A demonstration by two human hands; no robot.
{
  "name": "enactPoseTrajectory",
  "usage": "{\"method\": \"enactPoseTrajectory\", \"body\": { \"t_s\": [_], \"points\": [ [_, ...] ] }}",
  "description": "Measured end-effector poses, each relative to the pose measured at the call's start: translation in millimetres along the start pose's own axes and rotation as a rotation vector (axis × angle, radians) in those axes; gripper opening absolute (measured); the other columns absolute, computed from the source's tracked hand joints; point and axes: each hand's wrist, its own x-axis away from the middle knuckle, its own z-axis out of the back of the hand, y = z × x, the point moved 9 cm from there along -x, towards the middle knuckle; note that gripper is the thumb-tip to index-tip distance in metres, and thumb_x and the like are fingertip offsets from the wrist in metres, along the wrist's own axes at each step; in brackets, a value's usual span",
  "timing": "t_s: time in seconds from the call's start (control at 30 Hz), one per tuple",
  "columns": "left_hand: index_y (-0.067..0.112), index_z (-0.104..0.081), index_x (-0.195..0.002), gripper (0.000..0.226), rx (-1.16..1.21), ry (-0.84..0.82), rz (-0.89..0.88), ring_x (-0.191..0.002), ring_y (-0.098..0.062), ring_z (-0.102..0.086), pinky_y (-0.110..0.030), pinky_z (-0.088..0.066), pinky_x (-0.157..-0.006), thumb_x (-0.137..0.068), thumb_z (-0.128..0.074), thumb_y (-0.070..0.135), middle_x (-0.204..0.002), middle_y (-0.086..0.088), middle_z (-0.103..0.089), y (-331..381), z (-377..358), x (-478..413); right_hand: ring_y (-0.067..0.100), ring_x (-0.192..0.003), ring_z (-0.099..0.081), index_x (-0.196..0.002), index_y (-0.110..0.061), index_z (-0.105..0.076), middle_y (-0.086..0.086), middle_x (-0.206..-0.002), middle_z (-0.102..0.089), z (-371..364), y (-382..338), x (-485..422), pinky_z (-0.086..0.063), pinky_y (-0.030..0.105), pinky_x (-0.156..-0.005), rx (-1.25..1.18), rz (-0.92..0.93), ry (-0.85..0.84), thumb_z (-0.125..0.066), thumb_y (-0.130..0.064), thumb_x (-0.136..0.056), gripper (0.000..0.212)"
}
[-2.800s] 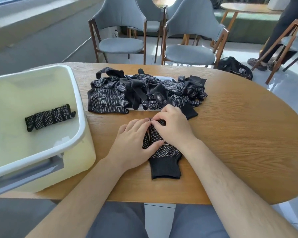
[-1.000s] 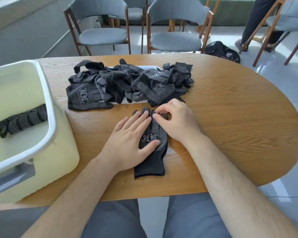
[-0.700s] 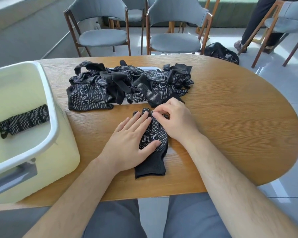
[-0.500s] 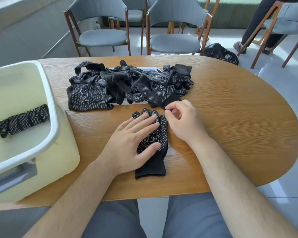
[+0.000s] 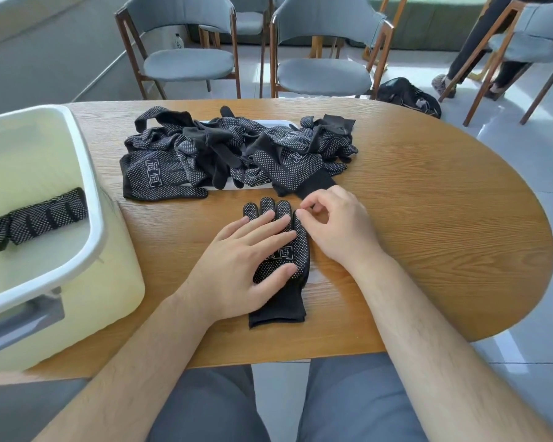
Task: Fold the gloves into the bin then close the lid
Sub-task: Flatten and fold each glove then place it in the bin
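A black dotted glove (image 5: pixel 288 260) lies flat on the wooden table (image 5: pixel 428 224), fingers pointing away from me. My left hand (image 5: pixel 243 263) presses flat on its palm. My right hand (image 5: pixel 336 231) is curled beside it, thumb and forefinger pinching the tip of the glove's little finger. Behind lies a loose pile of gloves (image 5: pixel 237 154) on a flat white piece (image 5: pixel 281 123), possibly the lid. The pale bin (image 5: pixel 93 193) stands open at the left with one folded glove (image 5: pixel 39 220) inside.
The bin's grey handle (image 5: pixel 23 320) faces me at the table's near left edge. Two grey chairs (image 5: pixel 189 59) (image 5: pixel 323 71) stand behind the table. A black bag (image 5: pixel 409 95) lies on the floor, and a seated person's legs (image 5: pixel 479 43) are at the far right.
My right hand let go of the glove's middle fingertips, slid to the right and came back to the little finger's tip. My left hand has stayed flat on the glove.
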Motion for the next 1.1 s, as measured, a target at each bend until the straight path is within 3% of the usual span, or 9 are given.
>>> {"method": "enactPoseTrajectory", "body": {
  "t_s": [0.1, 0.23, 0.3, 0.4, 0.53, 0.77, 0.87, 0.97, 1.1],
  "points": [
    [0.032, -0.055, -0.144, 0.046, 0.038, 0.042, -0.045, -0.152, -0.002, -0.021, -0.031, -0.017, -0.124, -0.102, -0.043, 0.049, -0.158, 0.017, -0.039, 10, 11, 8, 0.008, -0.092, -0.054, -0.096, -0.032, -0.07, -0.014, -0.091, -0.056, 10, -7, 2, -0.051, 0.034, -0.082, -0.064, 0.067, 0.077, -0.063, -0.036, -0.096, 0.008],
    [0.023, -0.066, -0.129, 0.039, -0.03, 0.146, -0.002, -0.127, -0.014, -0.051, -0.036, -0.043, -0.104, -0.1, -0.052, 0.046, -0.131, 0.011, -0.059, 1, 23, 24, 0.01, -0.096, -0.056, -0.103, -0.019, -0.076, -0.009, -0.098, -0.063, 13, -40, 9, -0.048, 0.026, -0.086, -0.175, 0.318, 0.078, -0.065, -0.016, -0.098, 0.012],
    [0.021, -0.069, -0.123, 0.038, -0.032, 0.153, 0.046, -0.113, -0.018, -0.055, -0.04, -0.047, -0.095, -0.1, -0.054, 0.048, -0.119, 0.008, -0.06, -13, 22, 28, 0.014, -0.099, -0.057, -0.106, -0.02, -0.077, -0.008, -0.101, -0.065, 4, -53, 12, -0.048, 0.029, -0.09, -0.169, 0.372, 0.023, -0.066, -0.018, -0.098, 0.014],
    [0.021, -0.07, -0.121, 0.036, -0.041, 0.132, 0.033, -0.108, -0.02, -0.055, -0.041, -0.049, -0.093, -0.1, -0.057, 0.047, -0.118, 0.007, -0.06, -20, 14, 33, 0.015, -0.107, -0.056, -0.116, -0.024, -0.075, -0.008, -0.11, -0.064, -14, -62, 19, -0.046, 0.037, -0.097, -0.093, 0.415, -0.101, -0.065, -0.034, -0.096, 0.025],
    [0.02, -0.069, -0.119, 0.037, -0.021, 0.143, 0.044, -0.111, -0.019, -0.055, -0.037, -0.048, -0.096, -0.098, -0.058, 0.048, -0.118, 0.007, -0.06, -20, 14, 33, 0.013, -0.122, -0.049, -0.127, -0.029, -0.07, -0.012, -0.126, -0.059, -28, -58, 25, -0.039, 0.04, -0.107, 0.036, 0.381, -0.233, -0.052, -0.05, -0.095, 0.042],
    [0.016, -0.064, -0.123, 0.037, 0.028, 0.122, 0.052, -0.122, -0.014, -0.053, -0.029, -0.042, -0.105, -0.097, -0.059, 0.042, -0.128, 0.007, -0.057, -19, 16, 36, 0.014, -0.139, -0.043, -0.142, -0.028, -0.058, -0.008, -0.146, -0.053, -15, -72, 62, -0.032, 0.035, -0.117, 0.1, 0.325, -0.194, -0.048, -0.045, -0.099, 0.048],
    [0.017, -0.062, -0.126, 0.038, 0.032, 0.078, 0.047, -0.127, -0.013, -0.052, -0.022, -0.036, -0.109, -0.096, -0.06, 0.041, -0.134, 0.007, -0.056, -18, 12, 36, 0.011, -0.155, -0.019, -0.157, -0.031, -0.039, -0.011, -0.166, -0.03, -30, -61, 74, -0.015, 0.035, -0.128, 0.191, 0.279, -0.356, -0.027, -0.055, -0.101, 0.061],
    [0.021, -0.061, -0.128, 0.04, 0.031, 0.062, 0.061, -0.131, -0.012, -0.051, -0.022, -0.032, -0.112, -0.095, -0.058, 0.043, -0.138, 0.009, -0.055, -18, 12, 36, 0.004, -0.157, 0.006, -0.163, -0.035, -0.02, -0.015, -0.171, -0.006, -36, -53, 79, 0.003, 0.033, -0.128, 0.236, 0.286, -0.46, -0.01, -0.061, -0.1, 0.069],
    [0.02, -0.062, -0.131, 0.043, -0.024, 0.089, 0.058, -0.144, -0.012, -0.04, -0.03, -0.029, -0.12, -0.097, -0.055, 0.045, -0.144, 0.008, -0.054, -16, 14, 37, 0.002, -0.156, 0.013, -0.164, -0.035, -0.015, -0.017, -0.171, 0.0, -35, -54, 81, 0.002, 0.036, -0.129, 0.245, 0.283, -0.457, -0.011, -0.061, -0.102, 0.067]
  ]
}}
